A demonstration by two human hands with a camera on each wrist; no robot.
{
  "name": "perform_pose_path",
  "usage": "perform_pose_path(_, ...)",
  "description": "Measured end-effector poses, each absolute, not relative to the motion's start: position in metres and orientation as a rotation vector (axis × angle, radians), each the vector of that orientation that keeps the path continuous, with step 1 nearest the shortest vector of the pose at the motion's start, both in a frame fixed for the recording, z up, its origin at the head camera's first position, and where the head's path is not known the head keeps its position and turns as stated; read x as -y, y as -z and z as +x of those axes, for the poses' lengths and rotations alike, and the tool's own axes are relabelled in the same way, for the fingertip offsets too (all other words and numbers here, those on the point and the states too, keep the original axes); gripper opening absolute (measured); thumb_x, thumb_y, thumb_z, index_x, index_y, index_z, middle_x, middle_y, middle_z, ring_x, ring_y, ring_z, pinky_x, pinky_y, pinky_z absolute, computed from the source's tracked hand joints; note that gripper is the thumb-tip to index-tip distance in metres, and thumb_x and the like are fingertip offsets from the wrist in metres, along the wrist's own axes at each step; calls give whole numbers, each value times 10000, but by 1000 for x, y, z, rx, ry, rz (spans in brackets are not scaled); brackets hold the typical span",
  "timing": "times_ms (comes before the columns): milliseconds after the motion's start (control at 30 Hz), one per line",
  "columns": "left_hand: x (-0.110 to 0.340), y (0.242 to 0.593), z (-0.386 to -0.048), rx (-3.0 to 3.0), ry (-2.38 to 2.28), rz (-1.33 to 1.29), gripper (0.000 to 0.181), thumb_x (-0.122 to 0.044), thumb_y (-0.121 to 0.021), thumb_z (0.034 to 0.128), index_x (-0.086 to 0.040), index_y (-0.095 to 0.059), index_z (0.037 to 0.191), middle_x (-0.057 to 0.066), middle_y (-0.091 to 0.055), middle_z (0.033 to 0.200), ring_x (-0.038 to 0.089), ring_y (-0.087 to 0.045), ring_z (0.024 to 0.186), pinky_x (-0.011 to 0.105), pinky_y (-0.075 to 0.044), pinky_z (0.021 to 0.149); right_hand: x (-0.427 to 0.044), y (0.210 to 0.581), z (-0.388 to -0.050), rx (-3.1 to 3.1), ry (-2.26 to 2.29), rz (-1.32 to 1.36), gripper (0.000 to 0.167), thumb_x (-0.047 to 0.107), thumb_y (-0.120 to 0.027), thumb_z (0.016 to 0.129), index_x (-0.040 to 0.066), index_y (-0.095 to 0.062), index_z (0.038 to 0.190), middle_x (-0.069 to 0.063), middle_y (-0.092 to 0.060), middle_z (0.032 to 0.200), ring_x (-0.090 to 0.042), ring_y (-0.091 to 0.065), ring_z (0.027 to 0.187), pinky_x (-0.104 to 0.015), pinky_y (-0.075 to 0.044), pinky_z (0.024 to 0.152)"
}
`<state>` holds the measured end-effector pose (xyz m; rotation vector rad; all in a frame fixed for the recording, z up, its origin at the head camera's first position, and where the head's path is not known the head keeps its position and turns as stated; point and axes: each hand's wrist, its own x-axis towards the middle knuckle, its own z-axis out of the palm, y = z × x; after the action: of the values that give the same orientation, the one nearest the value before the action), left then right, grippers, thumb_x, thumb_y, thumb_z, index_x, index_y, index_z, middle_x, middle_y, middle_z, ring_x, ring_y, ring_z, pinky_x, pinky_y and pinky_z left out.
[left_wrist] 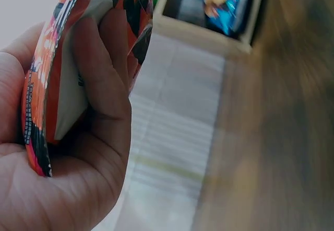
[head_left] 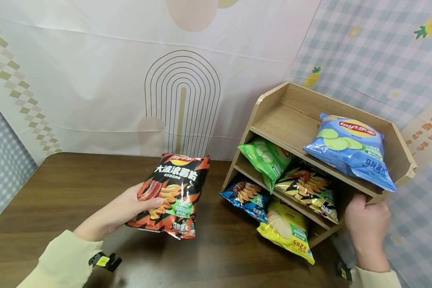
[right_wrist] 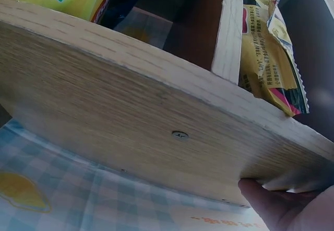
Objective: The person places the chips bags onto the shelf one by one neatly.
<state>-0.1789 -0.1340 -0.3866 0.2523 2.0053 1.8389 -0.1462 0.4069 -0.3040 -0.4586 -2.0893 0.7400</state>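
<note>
My left hand [head_left: 129, 206] grips a black and red bag of potato chips [head_left: 181, 180] by its left side, thumb on the printed front. Behind the bag, the left wrist view shows the curled fingers [left_wrist: 104, 79]. The bag is held over the brown table. At the right, my right hand [head_left: 368, 220] holds the right side of a small wooden shelf [head_left: 281, 120] just below its top board. Its thumb [right_wrist: 261, 199] lies against the outer side panel in the right wrist view; the other fingers are mostly hidden.
A blue chip bag [head_left: 349, 146] lies on the shelf's top. Green [head_left: 266, 158] and black-yellow bags [head_left: 309, 186] sit in the middle tier. Dark blue [head_left: 245, 196] and yellow bags [head_left: 288, 230] are in the bottom tier, the yellow one jutting out. Patterned cloth [head_left: 93, 80] hangs behind the table [head_left: 83, 172].
</note>
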Motion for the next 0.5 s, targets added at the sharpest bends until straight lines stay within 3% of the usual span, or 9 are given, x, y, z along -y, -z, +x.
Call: perform_pose_path(500,65,351,-190,-1845,-1896,497,543,-365,-723,867,-155,-513,1321,100,-647,1164,246,-631,1009,369,-514,872,-406,304,-148,2076,-739,-446,414,171,-385,878,-145,-555,1084,-438,-552,1028,-662,-450,939,-719,-262,697)
